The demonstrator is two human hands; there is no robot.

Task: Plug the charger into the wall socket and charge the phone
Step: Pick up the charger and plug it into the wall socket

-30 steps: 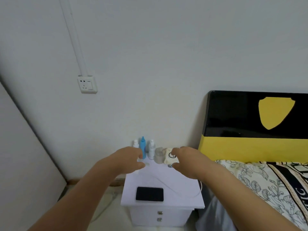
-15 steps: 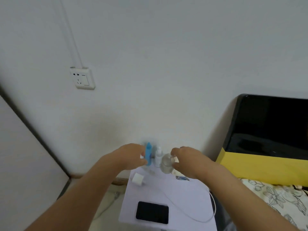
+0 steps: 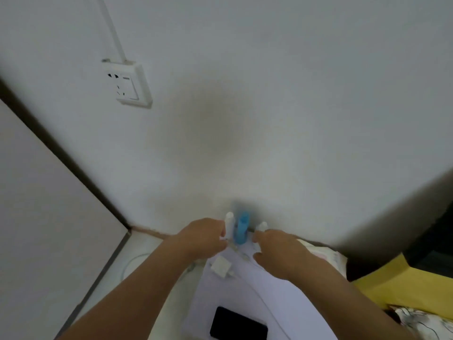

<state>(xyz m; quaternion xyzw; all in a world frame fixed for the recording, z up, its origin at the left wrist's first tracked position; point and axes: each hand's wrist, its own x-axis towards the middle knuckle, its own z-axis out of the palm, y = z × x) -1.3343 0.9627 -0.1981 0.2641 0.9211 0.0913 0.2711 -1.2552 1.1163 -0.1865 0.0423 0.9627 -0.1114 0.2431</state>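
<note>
Charger [image 3: 221, 266] unplugged on tabletop [image 3: 245, 290] | socket [image 3: 126, 82] up-left, vacant | phone [image 3: 238, 326] near edge, uncabled | your left hand [image 3: 204, 238], right hand [image 3: 277, 249]: grip state unclear, pinching near cable | nothing done yet.

Plain off-white wall [image 3: 269, 94] across most of the view, faintly smudged near the middle. White cable conduit [image 3: 111, 28] running up the wall at upper left. Dark door frame [image 3: 61, 158] slanting down on the left, beside a pale door panel [image 3: 36, 229]. Brownish skirting strip [image 3: 149, 231] at the wall's foot, above light floor [image 3: 137, 256]. White bedside cabinet top [image 3: 245, 290] at lower centre. Yellow bed edge [image 3: 392, 285] and black headboard [image 3: 436, 236] on the right, floral bedding [image 3: 421, 322] in the lower right corner. Soft, even light.
</note>
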